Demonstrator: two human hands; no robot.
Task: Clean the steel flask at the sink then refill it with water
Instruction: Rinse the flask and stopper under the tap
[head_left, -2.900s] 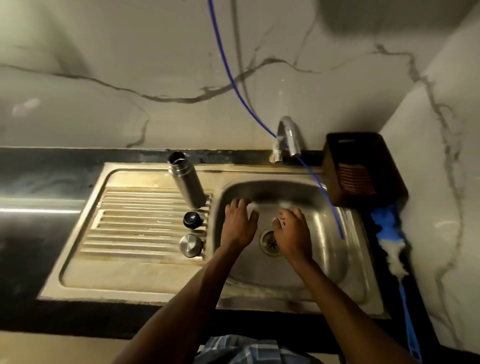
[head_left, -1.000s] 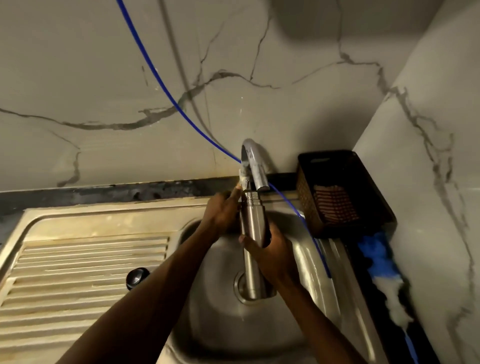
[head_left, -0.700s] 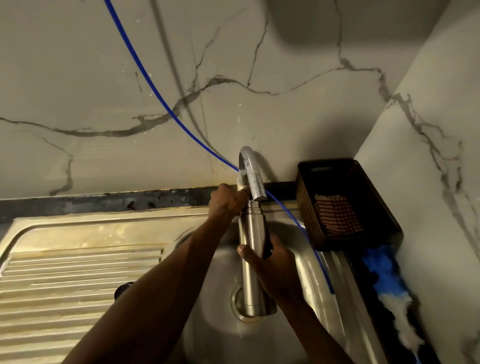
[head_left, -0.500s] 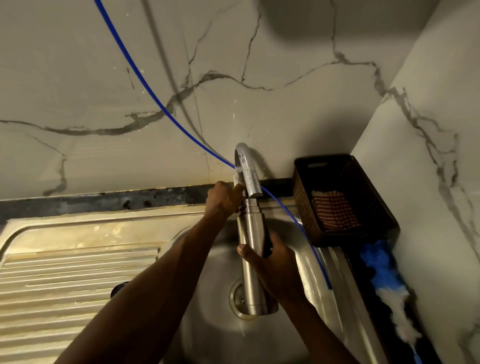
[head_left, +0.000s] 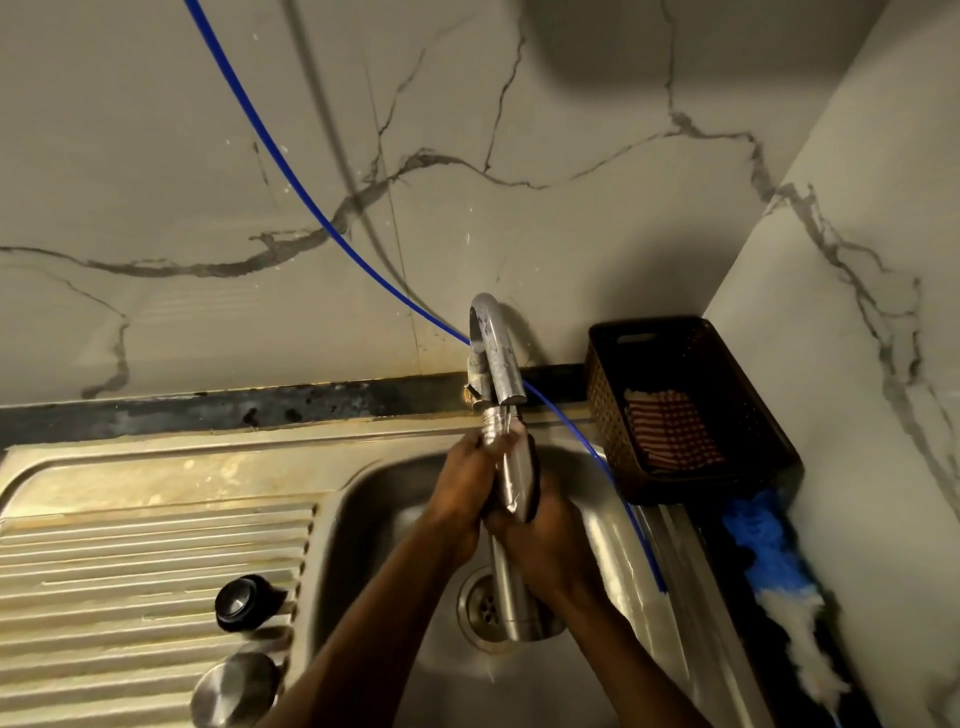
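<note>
Gripping: right hand (head_left: 540, 530) wraps its fingers round the middle of the steel flask (head_left: 511, 519); left hand (head_left: 467, 483) curls round the upper part just below the neck.
Flask place: upright over the sink basin (head_left: 384, 525), its threaded mouth right beneath the tap (head_left: 496, 358) spout, its base above the drain (head_left: 480, 605).
Flask look: brushed steel, uncapped, with wet glints along the body.
Edges: basin wall close on both sides of the hands; blue tube (head_left: 311, 208) runs down past the tap to the right of the flask; dark basket (head_left: 685, 410) sits near on the right rim.
Open room: ribbed drainboard (head_left: 130, 582) on the left, holding a black stopper (head_left: 241, 603) and a steel cap (head_left: 234, 688) near the basin edge.
</note>
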